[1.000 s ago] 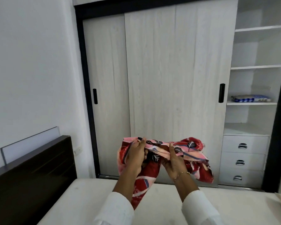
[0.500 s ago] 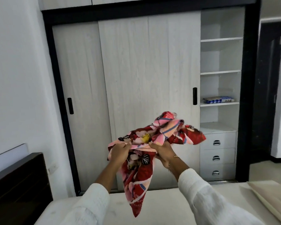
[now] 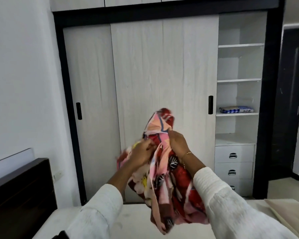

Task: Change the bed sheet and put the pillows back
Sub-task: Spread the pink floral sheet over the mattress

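A red and pink flowered sheet [image 3: 164, 180] hangs bunched in the air above the bare white mattress [image 3: 128, 219]. My left hand [image 3: 141, 152] pinches its cloth at the left side. My right hand [image 3: 178, 144] grips a fold a little higher, at the right. A peak of cloth sticks up above both hands, and the rest droops down between my white sleeves. A beige pillow [image 3: 290, 214] shows only as a corner at the lower right on the mattress.
A dark wooden headboard [image 3: 19, 192] stands at the left against the white wall. Straight ahead is a wardrobe with pale sliding doors [image 3: 145, 100], open shelves holding a blue checked bundle [image 3: 236, 109], and drawers [image 3: 234, 163]. A dark doorway [image 3: 293, 100] lies at the far right.
The view has swung right and drawn back. My hands have come closer together and the sheet, spread sideways before, now hangs gathered in a taller bunch.
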